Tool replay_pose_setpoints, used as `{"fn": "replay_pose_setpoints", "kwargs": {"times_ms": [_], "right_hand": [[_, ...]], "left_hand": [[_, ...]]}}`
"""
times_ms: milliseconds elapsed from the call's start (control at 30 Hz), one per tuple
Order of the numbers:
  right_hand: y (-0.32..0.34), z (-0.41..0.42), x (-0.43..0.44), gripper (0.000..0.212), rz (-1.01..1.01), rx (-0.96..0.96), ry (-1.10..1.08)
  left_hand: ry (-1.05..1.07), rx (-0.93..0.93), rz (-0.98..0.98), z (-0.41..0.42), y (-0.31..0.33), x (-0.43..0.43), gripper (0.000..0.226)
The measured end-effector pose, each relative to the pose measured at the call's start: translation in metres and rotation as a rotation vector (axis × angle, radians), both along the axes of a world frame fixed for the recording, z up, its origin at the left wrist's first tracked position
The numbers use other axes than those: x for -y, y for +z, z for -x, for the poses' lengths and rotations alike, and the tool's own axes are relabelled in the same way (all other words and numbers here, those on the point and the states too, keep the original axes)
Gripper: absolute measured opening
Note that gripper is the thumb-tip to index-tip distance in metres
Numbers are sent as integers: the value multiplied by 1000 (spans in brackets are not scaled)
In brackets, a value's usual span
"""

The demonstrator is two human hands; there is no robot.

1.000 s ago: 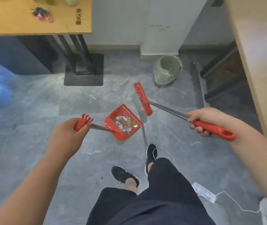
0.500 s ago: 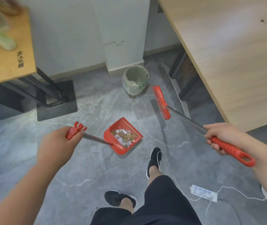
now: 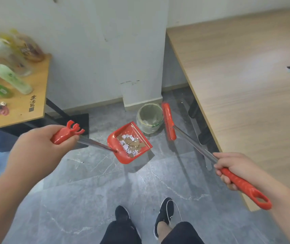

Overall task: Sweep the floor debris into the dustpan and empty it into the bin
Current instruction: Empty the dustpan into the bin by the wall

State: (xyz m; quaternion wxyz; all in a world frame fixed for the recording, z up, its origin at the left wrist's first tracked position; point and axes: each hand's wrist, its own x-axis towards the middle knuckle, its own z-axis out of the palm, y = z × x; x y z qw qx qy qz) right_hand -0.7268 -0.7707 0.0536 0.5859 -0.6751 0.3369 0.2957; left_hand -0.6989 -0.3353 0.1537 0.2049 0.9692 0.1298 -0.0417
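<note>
Dustpan (image 3: 129,143) loaded with paper scraps (image 3: 130,145), held off floor just short of bin (image 3: 150,118). Your left hand (image 3: 40,152) wraps its red grip; right hand (image 3: 235,169) clenches broom (image 3: 168,121) handle. Load looks light, loose, likely to flutter: tip slowly, low over rim.

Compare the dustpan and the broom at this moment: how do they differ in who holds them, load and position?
The dustpan is held by the left hand; the broom by the right hand. The dustpan carries paper and brown scraps; the broom carries nothing. The dustpan hangs left of the bin, the broom head right of it. Both are red plastic on metal shafts, lifted off the floor.
</note>
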Motion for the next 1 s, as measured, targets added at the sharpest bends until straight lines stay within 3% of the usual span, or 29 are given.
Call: {"fn": "replay_pose_setpoints", "kwargs": {"times_ms": [167,267,600,1000], "right_hand": [[12,-55,-19,22,-28,40,13],[11,-91,-37,9,-20,25,52],[22,-166,-86,5,-32,22,11],[6,-196,-126,14,-130,-7,-154]], "left_hand": [[-80,117,-123,-61,15,22,18],[-155,185,-185,-98,14,35,20],[-395,226,-349,-176,-1,61,27],[-647,255,-528,-189,-55,65,35]]}}
